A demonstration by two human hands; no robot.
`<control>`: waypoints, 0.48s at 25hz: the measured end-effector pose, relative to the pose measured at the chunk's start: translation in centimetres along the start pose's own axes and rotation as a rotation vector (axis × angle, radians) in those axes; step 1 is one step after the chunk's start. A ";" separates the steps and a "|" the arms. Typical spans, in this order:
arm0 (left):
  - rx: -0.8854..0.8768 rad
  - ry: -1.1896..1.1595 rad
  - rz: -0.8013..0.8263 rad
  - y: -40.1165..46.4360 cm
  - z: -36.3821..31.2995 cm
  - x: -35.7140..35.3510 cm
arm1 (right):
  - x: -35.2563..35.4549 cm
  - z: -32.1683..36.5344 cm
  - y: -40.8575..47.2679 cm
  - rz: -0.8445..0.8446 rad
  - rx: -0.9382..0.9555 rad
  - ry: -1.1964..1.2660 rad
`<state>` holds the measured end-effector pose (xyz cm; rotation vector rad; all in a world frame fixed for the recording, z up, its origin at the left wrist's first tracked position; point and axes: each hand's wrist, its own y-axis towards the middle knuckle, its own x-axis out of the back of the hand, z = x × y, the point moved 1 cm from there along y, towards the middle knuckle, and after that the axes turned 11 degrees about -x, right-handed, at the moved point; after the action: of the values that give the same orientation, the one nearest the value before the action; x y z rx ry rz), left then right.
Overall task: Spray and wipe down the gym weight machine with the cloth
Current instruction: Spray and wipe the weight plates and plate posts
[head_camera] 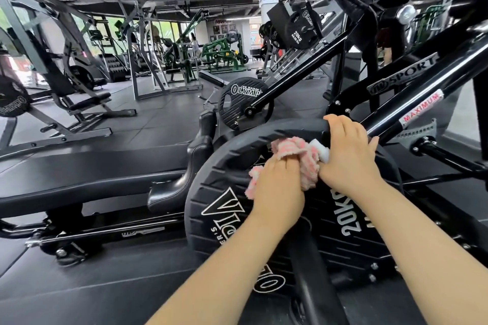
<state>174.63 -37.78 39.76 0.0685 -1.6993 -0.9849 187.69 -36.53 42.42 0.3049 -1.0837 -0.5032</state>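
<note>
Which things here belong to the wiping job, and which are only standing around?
Job:
- pink and white cloth, held by left hand
- white object under right hand
- 20 kg weight plate being wiped

Standing around:
- padded bench
- Olympia plate behind
- green machines far back

A dark rubber-tiled floor point(126, 272) carries everything. The black weight machine point(390, 103) stands on it from the centre out to 3 o'clock, its padded bench point(87, 174) reaching toward 9 o'clock. Grey machines point(66, 82) stand at 10 o'clock, green ones point(219, 53) near 12.
</note>
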 end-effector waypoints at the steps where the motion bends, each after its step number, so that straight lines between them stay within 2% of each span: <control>1: -0.037 0.042 0.115 -0.2 0.7 0.7 | 0.0 -0.2 0.0 0.005 -0.002 -0.006; 3: -0.108 0.199 0.283 -0.4 2.4 1.6 | 0.0 -0.5 0.0 0.017 -0.007 -0.012; 6: -0.174 0.474 0.434 -0.5 4.0 2.4 | 0.2 -0.9 0.1 0.018 0.002 -0.023; 7: -0.193 0.501 0.437 -1.0 4.4 2.4 | 0.2 -1.0 0.3 0.016 0.009 -0.022; 9: -0.266 0.539 0.317 -2.6 5.2 3.0 | 0.4 -1.2 0.4 0.004 0.025 -0.013; 11: -0.413 0.717 0.259 -5.2 7.0 3.1 | 0.2 -1.5 0.3 -0.018 0.036 -0.025; 12: -0.421 0.764 0.286 -6.7 8.2 2.6 | 0.1 -1.7 0.3 -0.033 0.035 -0.033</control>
<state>164.10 -38.80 37.22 -0.0693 -0.7640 -0.9194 189.32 -36.39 41.90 0.3462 -1.1221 -0.5203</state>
